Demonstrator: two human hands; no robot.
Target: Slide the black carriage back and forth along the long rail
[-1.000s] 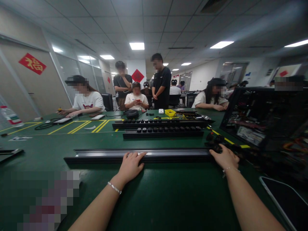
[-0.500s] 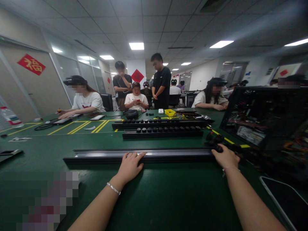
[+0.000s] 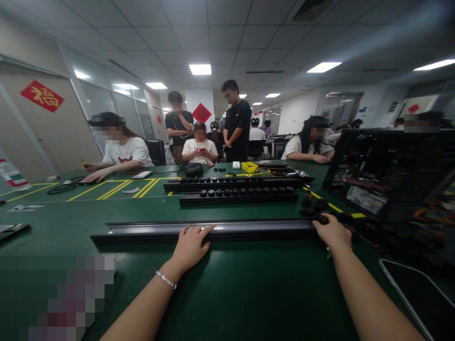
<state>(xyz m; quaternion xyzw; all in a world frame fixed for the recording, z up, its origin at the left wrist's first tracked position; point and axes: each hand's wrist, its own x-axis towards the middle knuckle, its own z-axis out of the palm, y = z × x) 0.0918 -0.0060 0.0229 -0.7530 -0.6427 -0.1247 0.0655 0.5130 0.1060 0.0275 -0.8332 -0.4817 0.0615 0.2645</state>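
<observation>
A long black channel-shaped rail (image 3: 245, 229), with a shiny groove along it, lies crosswise on the table in front of me. My left hand (image 3: 192, 244) is curled over its near wall left of the middle, fingertips in the groove and thumb on the front side. At the rail's right end, my right hand (image 3: 333, 230) has its fingers and thumb closed around a small dark round part (image 3: 323, 219). Its exact kind is too dark to tell. Just behind that hand is a cluster of similar black parts (image 3: 313, 203).
Two more rails, a shorter one (image 3: 238, 201) and a longer one (image 3: 170, 186), carry rows of small black parts. An open computer case (image 3: 355, 180) stands at right, a phone (image 3: 419, 293) nearer. A yellow bin (image 3: 250, 166) is farther back. Several people sit or stand beyond.
The view has shifted slightly. Both hands keep their places on the rail and at its right end. Across the table, the seated person at left has moved a hand slightly.
</observation>
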